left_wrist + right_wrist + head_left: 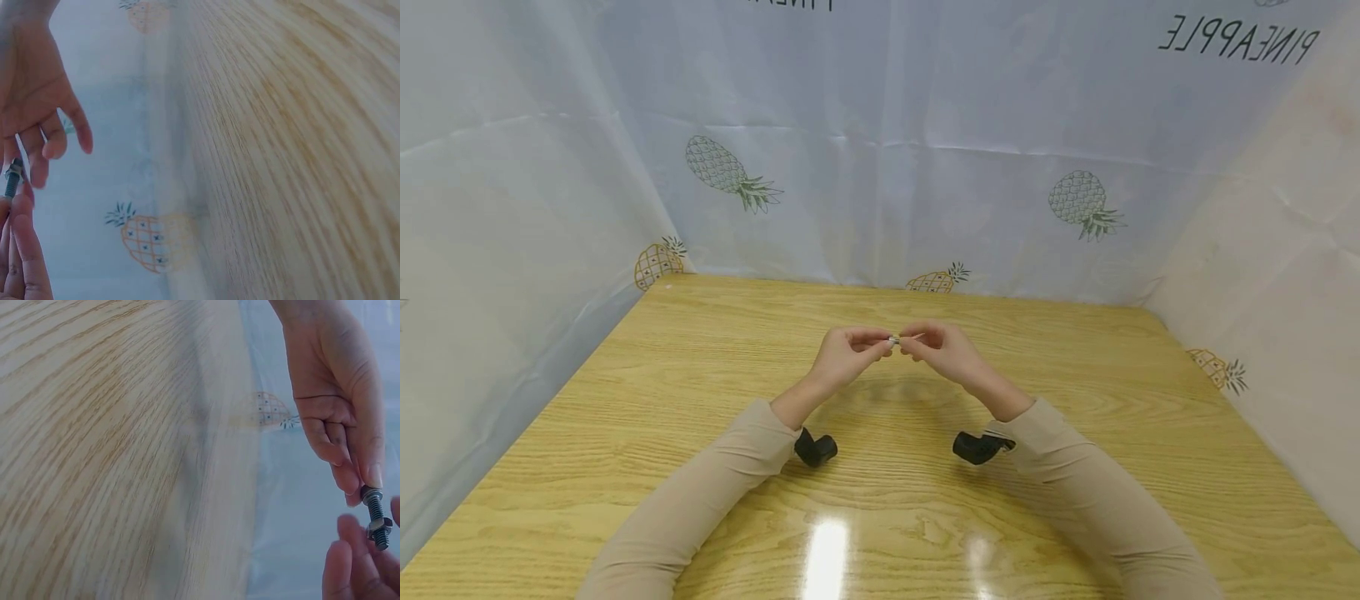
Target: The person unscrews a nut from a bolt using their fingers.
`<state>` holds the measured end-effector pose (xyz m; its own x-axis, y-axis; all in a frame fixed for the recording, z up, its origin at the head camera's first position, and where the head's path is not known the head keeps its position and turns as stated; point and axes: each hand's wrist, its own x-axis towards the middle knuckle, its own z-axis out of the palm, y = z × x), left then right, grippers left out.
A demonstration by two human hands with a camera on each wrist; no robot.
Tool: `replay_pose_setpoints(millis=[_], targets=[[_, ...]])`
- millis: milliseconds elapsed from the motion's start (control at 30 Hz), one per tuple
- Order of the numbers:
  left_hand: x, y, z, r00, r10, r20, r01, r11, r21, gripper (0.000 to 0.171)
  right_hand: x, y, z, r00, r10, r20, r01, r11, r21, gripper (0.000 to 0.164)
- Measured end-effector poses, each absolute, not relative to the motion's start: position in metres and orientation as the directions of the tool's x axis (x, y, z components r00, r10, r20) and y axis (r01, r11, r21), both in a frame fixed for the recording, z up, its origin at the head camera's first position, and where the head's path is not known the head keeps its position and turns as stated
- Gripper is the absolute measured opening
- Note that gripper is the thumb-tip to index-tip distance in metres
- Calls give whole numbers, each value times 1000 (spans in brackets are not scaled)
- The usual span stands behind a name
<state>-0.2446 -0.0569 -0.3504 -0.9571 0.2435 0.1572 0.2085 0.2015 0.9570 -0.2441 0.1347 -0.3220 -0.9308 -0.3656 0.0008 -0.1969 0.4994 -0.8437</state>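
Note:
A metal bolt (pixel 375 505) with a nut (pixel 379 529) threaded near its free end is held in the air above the wooden table. My left hand (pixel 844 354) pinches the bolt's head between thumb and fingertips. My right hand (pixel 946 350) is at the nut end, its thumb and fingers spread to either side of the nut. In the right wrist view, the nut shows plainly between those fingertips, apparently apart from them. From the left wrist view, the bolt (pixel 12 182) rises out of the left fingers, its head hidden there.
The wooden table (pixel 715 517) spreads beneath both arms. Light curtains (pixel 880 208) with pineapple prints enclose its back and sides. Black devices, one (pixel 815 448) under the left wrist and another (pixel 977 447) under the right, hang from the sleeves.

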Motion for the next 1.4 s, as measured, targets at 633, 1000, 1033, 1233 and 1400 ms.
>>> replay_pose_setpoints(millis=[633, 1000, 1033, 1233, 1400], targets=[[-245, -57, -350, -960, 235, 150, 200, 207, 958, 25, -246, 136, -323, -925, -379, -20, -185, 497, -848, 39], [-246, -57, -351, -957, 242, 162, 211, 193, 958, 26, -245, 136, -322, -927, -372, 43, -238, 496, -835, 39], [-246, -57, -351, -956, 243, 163, 214, 197, 957, 26, -245, 136, -322, -926, -377, 33, -231, 495, -838, 39], [-245, -58, -350, -957, 242, 160, 212, 207, 955, 25, -245, 135, -322, -930, -364, -46, -158, 511, -845, 39], [-245, -58, -350, -959, 237, 159, 208, 200, 957, 25, -246, 135, -323, -934, -358, 5, -198, 505, -840, 31]])
